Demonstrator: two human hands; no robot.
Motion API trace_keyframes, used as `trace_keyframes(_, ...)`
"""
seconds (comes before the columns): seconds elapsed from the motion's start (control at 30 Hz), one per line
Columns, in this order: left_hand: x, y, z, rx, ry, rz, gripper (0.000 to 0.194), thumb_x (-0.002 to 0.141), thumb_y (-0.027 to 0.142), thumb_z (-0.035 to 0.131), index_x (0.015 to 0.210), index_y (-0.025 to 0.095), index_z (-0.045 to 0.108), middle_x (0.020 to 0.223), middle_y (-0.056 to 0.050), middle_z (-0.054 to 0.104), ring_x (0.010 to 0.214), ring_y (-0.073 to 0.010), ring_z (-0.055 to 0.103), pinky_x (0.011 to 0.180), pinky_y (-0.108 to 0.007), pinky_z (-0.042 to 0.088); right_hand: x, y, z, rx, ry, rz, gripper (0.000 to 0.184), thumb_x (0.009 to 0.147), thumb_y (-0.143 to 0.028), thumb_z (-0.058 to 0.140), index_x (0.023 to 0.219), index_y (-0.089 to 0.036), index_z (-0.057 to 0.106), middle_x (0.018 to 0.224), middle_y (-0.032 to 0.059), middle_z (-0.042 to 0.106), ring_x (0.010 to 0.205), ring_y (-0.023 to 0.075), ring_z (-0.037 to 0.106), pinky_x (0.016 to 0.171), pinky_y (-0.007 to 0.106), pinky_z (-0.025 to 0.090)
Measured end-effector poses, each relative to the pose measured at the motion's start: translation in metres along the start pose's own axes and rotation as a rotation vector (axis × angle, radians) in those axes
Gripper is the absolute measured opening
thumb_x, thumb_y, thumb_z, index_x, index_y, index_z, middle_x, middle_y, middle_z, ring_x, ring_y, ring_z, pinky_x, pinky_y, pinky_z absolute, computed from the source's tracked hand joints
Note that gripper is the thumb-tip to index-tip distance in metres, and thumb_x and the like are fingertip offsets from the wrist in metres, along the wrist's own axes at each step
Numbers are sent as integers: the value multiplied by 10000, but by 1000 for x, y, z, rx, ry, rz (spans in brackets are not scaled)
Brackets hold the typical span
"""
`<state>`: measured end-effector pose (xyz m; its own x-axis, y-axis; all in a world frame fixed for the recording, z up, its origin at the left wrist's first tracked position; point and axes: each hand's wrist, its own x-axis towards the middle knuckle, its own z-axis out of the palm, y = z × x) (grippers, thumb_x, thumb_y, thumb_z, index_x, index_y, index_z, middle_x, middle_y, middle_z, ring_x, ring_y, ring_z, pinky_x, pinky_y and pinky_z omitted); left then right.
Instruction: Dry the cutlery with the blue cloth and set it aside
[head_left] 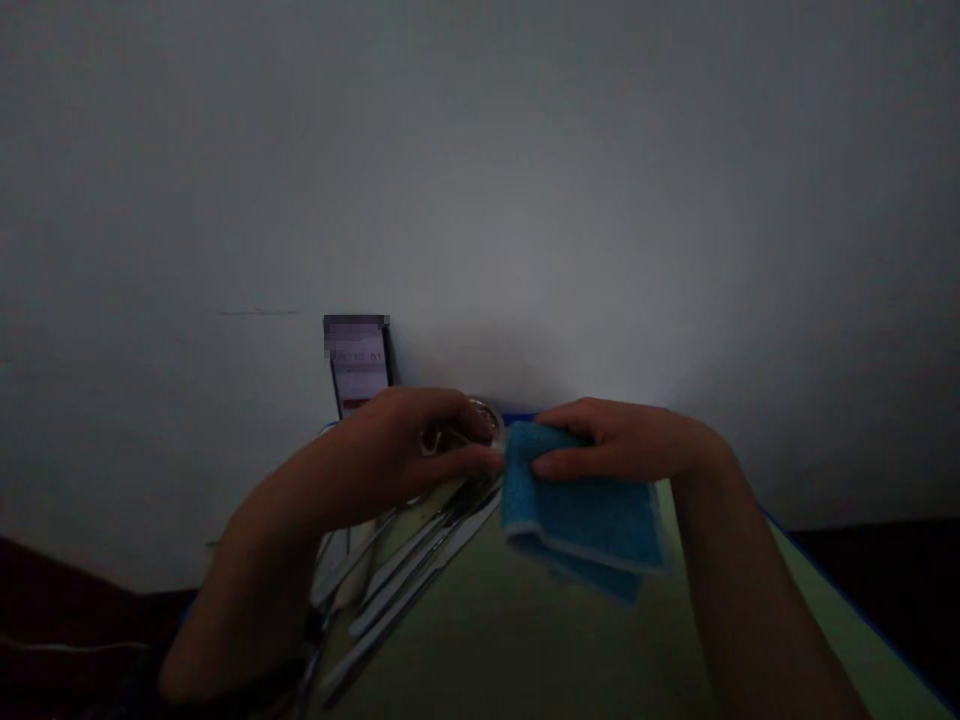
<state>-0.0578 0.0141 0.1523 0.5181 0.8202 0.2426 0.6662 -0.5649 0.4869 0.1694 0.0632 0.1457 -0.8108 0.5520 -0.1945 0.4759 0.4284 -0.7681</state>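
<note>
My left hand (409, 440) is closed around a shiny metal utensil (480, 425), pinching it near its rounded end, just left of the cloth. My right hand (622, 440) grips a folded blue cloth (581, 515) by its upper edge; the cloth hangs down over the table and touches the utensil's end. Both hands meet above the far part of a pale green table (525, 640). The light is dim.
Several long metal utensils (405, 585) lie side by side on the table under my left forearm. A phone (360, 365) with a lit screen leans upright against the white wall behind. The table has a blue edge (840, 590) at the right.
</note>
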Motion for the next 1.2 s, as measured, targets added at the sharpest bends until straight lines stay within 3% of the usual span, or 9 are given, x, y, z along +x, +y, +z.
trace_keyframes(0.13,2,1,0,30,-44,3,285,881,402,454,785,194,621,641,43,630,557,-93,563,507,-175,392,1,2,0,-8,-23,2,405,818,-486,495,1052,-162,561,958,58,636,770,160,612,577,221,487)
trace_keyframes(0.3,2,2,1,42,-65,-33,334,883,422,428,742,181,610,583,38,594,505,-93,516,452,-179,357,3,1,1,-4,-34,14,417,819,-508,481,1039,-162,556,964,63,629,767,157,606,579,223,492)
trace_keyframes(0.47,1,-1,0,-39,-35,-54,198,819,369,537,878,194,609,750,11,658,665,-132,607,593,-220,467,3,0,2,31,18,-6,415,847,-521,420,1010,-167,565,936,50,626,745,134,595,585,209,482)
trace_keyframes(0.6,-1,-6,1,-46,-9,-62,273,750,360,625,976,210,593,889,-13,668,772,-163,625,677,-268,493,4,-1,2,-28,17,-18,382,841,-498,452,993,-167,567,915,44,627,724,129,590,573,203,474)
trace_keyframes(0.8,6,4,11,58,-2,-27,258,721,335,663,930,200,597,837,-15,669,729,-163,630,648,-256,474,8,-3,4,-121,-7,-66,302,863,-383,449,948,-142,608,770,24,622,603,97,551,505,186,437)
trace_keyframes(0.93,8,7,13,82,8,-9,251,734,340,651,937,199,606,829,-15,676,724,-162,637,641,-248,470,9,-3,3,-126,25,-75,329,862,-406,442,953,-143,617,752,24,620,586,98,548,497,189,434)
trace_keyframes(1.2,-5,-15,-4,-68,88,-44,263,695,345,694,933,245,641,860,14,702,773,-156,654,678,-211,493,-5,2,-1,81,-1,7,360,826,-483,483,942,-158,585,824,29,616,629,111,566,524,207,462)
